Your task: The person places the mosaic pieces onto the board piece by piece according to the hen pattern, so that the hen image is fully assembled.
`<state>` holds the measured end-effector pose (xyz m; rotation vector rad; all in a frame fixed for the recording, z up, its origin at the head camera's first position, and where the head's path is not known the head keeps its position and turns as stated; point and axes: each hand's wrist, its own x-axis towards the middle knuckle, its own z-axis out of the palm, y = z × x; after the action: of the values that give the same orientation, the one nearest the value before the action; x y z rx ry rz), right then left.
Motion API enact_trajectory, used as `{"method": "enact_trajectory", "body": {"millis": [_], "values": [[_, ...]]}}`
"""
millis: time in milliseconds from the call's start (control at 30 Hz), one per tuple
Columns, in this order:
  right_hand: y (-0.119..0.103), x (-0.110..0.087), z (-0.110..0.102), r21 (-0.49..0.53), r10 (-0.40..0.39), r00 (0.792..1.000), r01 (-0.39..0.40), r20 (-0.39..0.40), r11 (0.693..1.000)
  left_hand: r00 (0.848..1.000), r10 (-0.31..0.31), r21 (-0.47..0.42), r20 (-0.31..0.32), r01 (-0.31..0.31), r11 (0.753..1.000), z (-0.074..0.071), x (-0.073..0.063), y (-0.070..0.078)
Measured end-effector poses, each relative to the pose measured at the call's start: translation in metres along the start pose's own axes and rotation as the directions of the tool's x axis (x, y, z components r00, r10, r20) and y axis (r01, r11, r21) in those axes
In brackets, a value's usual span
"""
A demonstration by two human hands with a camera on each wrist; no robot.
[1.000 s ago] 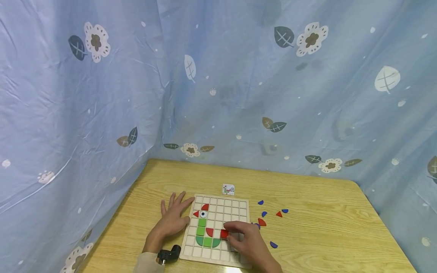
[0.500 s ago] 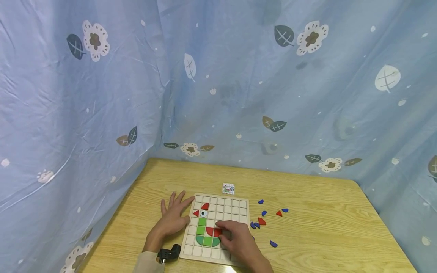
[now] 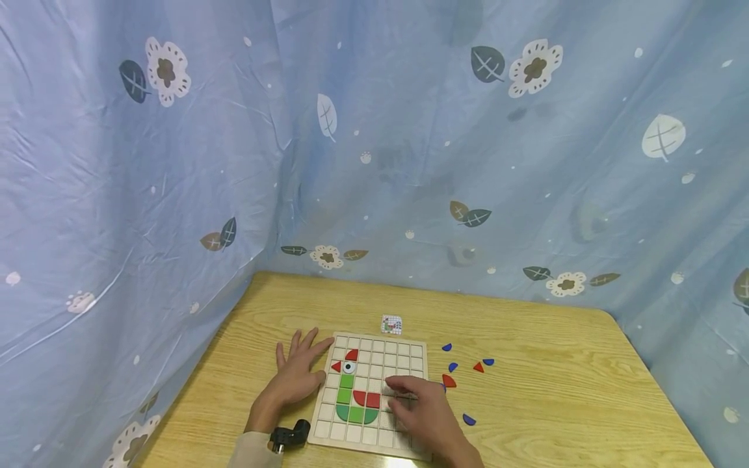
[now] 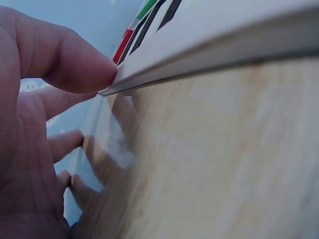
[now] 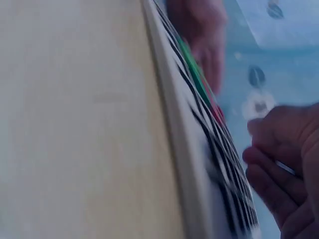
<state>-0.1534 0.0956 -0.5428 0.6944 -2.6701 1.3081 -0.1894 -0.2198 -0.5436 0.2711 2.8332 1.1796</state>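
A wooden grid board (image 3: 328,434) lies on the table. Set in its cells are green squares (image 3: 344,395), dark green quarter rounds (image 3: 370,416), red pieces and a white eye piece (image 3: 348,367). A red square (image 3: 373,400) sits beside a red quarter round (image 3: 359,397). My left hand (image 3: 300,376) lies with fingers spread, thumb and index finger touching the board's left edge. Over the right part of the board hovers my right hand (image 3: 426,413), thumb and fingertips apart, holding nothing. In the right wrist view, the right hand's fingers (image 5: 279,129) are loosely bent beside the board.
Blue half rounds (image 3: 469,419), a red quarter round (image 3: 448,381) and a red triangle (image 3: 478,367) lie loose right of the board. A small pattern card (image 3: 391,324) is behind it. A patterned blue curtain (image 3: 409,162) surrounds the table's back and sides.
My right hand carried the red square left into the cell beside the red quarter round, released it and drew back to the right. The left hand has stayed put.
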Motion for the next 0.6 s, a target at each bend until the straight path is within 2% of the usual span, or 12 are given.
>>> {"method": "enact_trajectory", "body": {"millis": [133, 267, 433, 600], "values": [[0.019, -0.008, -0.027, 0.013, 0.001, 0.995, 0.001, -0.102, 1.000, 1.000, 0.006, 0.005, -0.009, -0.006, 1.000, 0.000, 0.001, 0.001], [0.036, -0.015, -0.052, -0.033, 0.013, 0.981, -0.020, -0.194, 0.999, 1.000, 0.013, 0.004, -0.020, -0.013, 1.000, 0.000, 0.001, 0.001], [0.050, -0.025, -0.072, -0.041, 0.124, 0.974, -0.134, -0.189, 0.990, 1.000, 0.005, 0.007, -0.014, -0.005, 1.000, 0.000, 0.001, 0.000], [0.057, -0.040, -0.083, -0.010, 0.242, 0.955, -0.248, -0.171, 0.969, 1.000, -0.005, 0.008, 0.005, 0.005, 1.000, 0.001, 0.002, 0.000]]}}
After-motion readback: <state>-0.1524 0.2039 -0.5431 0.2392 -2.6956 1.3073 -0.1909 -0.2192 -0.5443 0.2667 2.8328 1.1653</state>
